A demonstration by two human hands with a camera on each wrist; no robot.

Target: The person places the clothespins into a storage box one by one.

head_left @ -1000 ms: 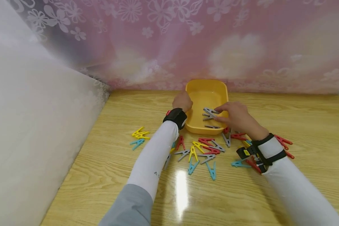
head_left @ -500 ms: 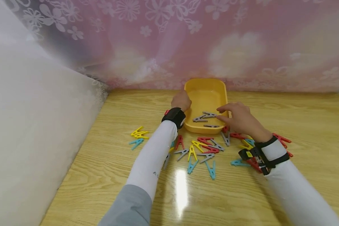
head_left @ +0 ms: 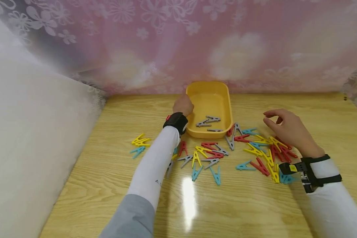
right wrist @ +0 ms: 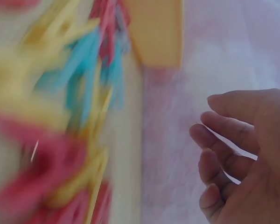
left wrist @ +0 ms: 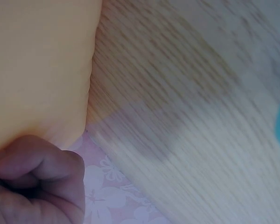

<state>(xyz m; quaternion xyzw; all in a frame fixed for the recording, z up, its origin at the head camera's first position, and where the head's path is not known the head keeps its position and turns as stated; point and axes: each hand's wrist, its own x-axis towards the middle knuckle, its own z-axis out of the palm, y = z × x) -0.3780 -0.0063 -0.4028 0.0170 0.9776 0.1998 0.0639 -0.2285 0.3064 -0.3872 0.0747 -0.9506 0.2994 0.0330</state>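
A yellow plastic basin (head_left: 209, 135) stands at the back of the table with several grey clothespins (head_left: 213, 119) on its floor. My left hand (head_left: 183, 105) grips the basin's left rim; in the left wrist view its curled fingers (left wrist: 46, 163) lie against the yellow wall. Right of the basin, above the table, hovers my right hand (head_left: 291, 129), its fingers loosely bent and nothing between them. Beneath and beside it spreads a pile of red, yellow and blue clothespins (head_left: 260, 152), blurred in the right wrist view.
More mixed clothespins (head_left: 208, 155) lie in front of the basin. Two yellow clothespins (head_left: 140, 140) and a blue clothespin (head_left: 138, 151) lie left of my left forearm. Behind the table (head_left: 107, 198) hangs a pink floral cloth (head_left: 166, 49); a white surface borders the left.
The grey clothespin that my right hand released now lies in the basin. That hand has moved right, away from the basin to above the pile. My left hand stays on the rim.
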